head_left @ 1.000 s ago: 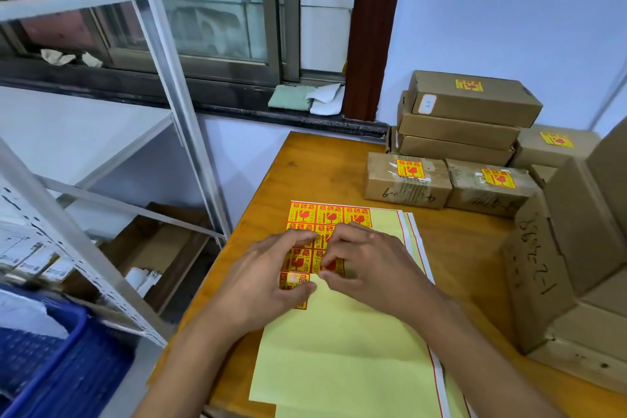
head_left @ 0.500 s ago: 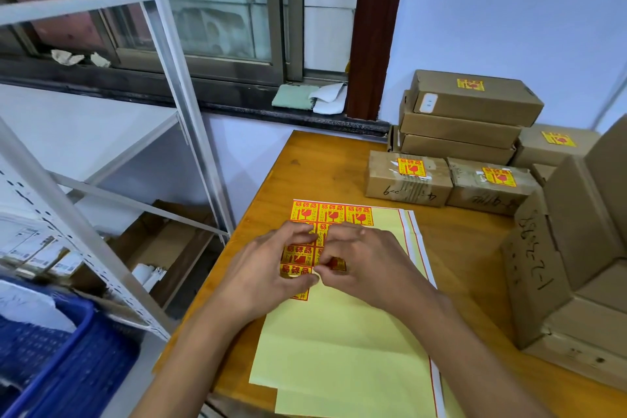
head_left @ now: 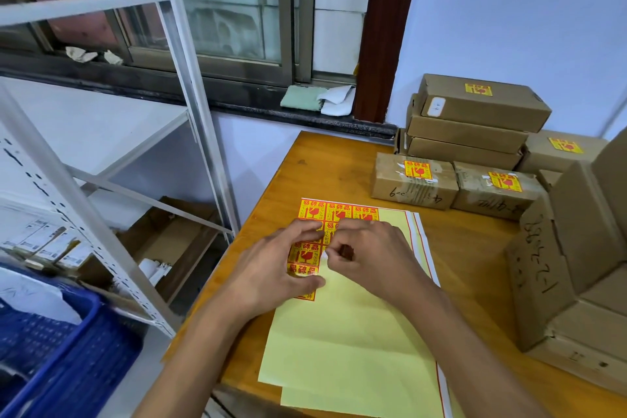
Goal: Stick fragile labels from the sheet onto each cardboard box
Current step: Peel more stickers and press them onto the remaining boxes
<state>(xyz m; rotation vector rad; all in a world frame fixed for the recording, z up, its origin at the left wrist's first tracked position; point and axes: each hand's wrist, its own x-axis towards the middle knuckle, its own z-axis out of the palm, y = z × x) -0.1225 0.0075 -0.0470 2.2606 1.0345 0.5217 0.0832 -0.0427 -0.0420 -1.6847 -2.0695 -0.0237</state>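
Your left hand [head_left: 271, 268] flat, pinning the label sheet [head_left: 342, 332] to the tabletop [head_left: 475, 248], your right hand [head_left: 376, 258] pinching a fragile label's [head_left: 324, 256] peeled corner

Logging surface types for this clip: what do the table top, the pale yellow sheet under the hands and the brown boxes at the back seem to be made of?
Orange-brown table top: looks like varnished wood, faint grain, slight sheen.
Pale yellow sheet: smooth label backing paper, probably coated; it shows fold creases.
Brown taped box: matte cardboard under glossy clear tape that catches the light.

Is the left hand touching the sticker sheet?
Touching. The head view shows the left hand pressed flat on the sticker sheet, fingers covering several labels.
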